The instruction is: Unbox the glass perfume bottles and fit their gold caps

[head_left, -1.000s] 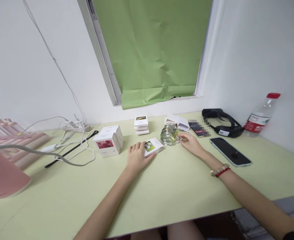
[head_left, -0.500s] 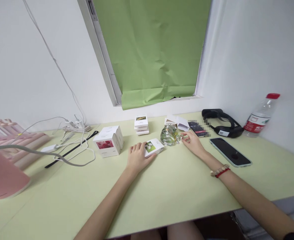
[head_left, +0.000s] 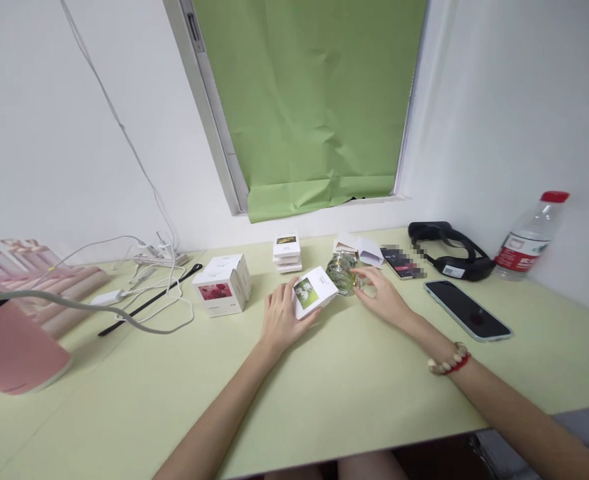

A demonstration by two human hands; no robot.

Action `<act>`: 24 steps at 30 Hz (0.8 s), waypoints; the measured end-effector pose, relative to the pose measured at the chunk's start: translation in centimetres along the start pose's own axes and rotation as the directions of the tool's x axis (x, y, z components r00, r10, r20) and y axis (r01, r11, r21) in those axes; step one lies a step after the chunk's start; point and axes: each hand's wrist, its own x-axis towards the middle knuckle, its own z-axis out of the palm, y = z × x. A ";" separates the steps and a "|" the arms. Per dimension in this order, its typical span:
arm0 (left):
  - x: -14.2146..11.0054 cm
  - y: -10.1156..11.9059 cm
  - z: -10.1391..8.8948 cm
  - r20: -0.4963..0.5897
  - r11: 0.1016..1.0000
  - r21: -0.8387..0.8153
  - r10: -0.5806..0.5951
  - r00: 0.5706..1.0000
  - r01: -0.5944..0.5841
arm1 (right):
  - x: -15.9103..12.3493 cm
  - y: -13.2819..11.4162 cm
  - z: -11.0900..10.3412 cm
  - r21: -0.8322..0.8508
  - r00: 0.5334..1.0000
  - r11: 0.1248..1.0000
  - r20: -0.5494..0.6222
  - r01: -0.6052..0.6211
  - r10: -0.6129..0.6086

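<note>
My left hand [head_left: 280,319] grips a small white box [head_left: 315,292] with a flower picture, tilted up off the pale green table [head_left: 324,393]. Just behind the box lies a clear glass bottle [head_left: 341,273] with greenish liquid. My right hand [head_left: 381,297] reaches to the bottle's right side, fingers curled at its neck and cap; whether they hold it is unclear. A bead bracelet sits on my right wrist.
A white box with a red picture [head_left: 221,287] and a stack of small boxes [head_left: 287,252] stand behind. Right: opened white packaging [head_left: 364,248], two phones [head_left: 467,309], a black headset [head_left: 447,248], a water bottle [head_left: 531,237]. Left: cables [head_left: 144,287] and pink items [head_left: 14,333].
My left hand has lifted and tilted the flower box off the table. My right hand has moved slightly left, closer onto the glass bottle.
</note>
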 end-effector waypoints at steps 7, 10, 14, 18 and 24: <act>-0.2 0.6 -0.4 -0.028 0.993 -0.042 0.108 0.994 -0.109 | -0.6 -2.9 1.1 0.177 0.995 0.981 0.035 0.082 -0.090; -0.2 0.7 -0.4 -0.017 0.991 -0.055 0.117 0.993 -0.118 | -0.8 -3.1 1.1 0.229 0.995 0.973 0.080 0.034 -0.053; -0.2 0.8 -0.4 -0.001 0.986 -0.057 0.155 0.988 -0.154 | -1.0 -3.2 1.2 0.241 0.985 0.970 0.173 -0.028 -0.014; -0.3 0.8 -0.4 0.015 0.978 -0.054 0.201 0.979 -0.200 | -1.2 -3.0 1.7 0.311 0.960 0.948 0.279 -0.072 -0.018; -0.5 0.8 -0.4 0.030 0.970 -0.048 0.239 0.971 -0.237 | -1.2 -3.5 1.4 0.379 0.954 0.925 0.284 -0.018 -0.098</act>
